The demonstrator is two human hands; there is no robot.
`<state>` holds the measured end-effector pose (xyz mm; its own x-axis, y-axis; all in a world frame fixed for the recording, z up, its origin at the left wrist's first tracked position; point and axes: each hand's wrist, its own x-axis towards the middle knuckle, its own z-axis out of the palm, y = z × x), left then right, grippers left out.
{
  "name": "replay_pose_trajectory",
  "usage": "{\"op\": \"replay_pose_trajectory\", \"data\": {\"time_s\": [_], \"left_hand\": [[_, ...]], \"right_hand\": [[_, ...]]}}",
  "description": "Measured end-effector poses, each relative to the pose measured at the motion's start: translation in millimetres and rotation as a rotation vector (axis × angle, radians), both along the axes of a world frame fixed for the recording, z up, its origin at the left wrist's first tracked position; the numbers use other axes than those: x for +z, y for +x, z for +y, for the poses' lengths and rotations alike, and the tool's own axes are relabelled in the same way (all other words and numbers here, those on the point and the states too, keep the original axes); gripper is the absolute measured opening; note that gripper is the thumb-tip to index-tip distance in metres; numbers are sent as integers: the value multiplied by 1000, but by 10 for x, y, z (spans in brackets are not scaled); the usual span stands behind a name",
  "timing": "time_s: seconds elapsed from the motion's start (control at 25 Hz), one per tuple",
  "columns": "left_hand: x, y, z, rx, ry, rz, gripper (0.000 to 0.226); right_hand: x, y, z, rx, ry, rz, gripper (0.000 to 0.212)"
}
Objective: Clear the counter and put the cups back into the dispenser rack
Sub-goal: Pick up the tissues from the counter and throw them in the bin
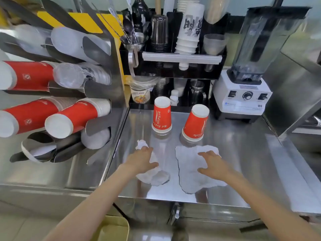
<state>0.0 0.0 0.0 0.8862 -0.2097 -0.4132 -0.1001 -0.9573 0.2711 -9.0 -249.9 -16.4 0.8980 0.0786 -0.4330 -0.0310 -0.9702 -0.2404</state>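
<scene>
Counter: I see left hand clutching a crumpled tissue, right hand spread flat on another tissue; two inverted red cups behind.

Your left hand covers the middle of the crumpled tissue, so you cannot tell whether the fingers grip it or merely rest on it; likewise your right hand hides the centre of the flat tissue. The left edge of the picture cuts off the outer red cup stacks in the dispenser rack, and the top edge cuts off the blender jar. The small print on the blender base is too blurred to read.
</scene>
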Motion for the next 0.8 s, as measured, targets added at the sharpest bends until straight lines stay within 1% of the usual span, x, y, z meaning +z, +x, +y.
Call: {"op": "replay_pose_trajectory", "data": {"time_s": [0.12,0.24,0.36,0.44,0.56,0.68,0.8], "left_hand": [[-151,-15,-53,-20,80,50,71],[-287,-29,-67,8,128,131,84],[-421,-53,-80,28,176,173,89],[-488,-75,-97,47,179,172,87],[-521,-95,-131,46,199,122,82],[-498,-102,-149,39,184,58,76],[-509,-128,-164,42,133,40,67]], "right_hand": [[-141,-6,15,-13,-41,45,67],[-240,0,66,-32,-50,102,71],[-274,39,100,-5,-110,76,71],[-297,58,121,13,-117,62,67],[-312,90,136,13,-76,22,54],[-325,94,172,5,9,-21,41],[-379,57,209,-33,99,-29,36]]}}
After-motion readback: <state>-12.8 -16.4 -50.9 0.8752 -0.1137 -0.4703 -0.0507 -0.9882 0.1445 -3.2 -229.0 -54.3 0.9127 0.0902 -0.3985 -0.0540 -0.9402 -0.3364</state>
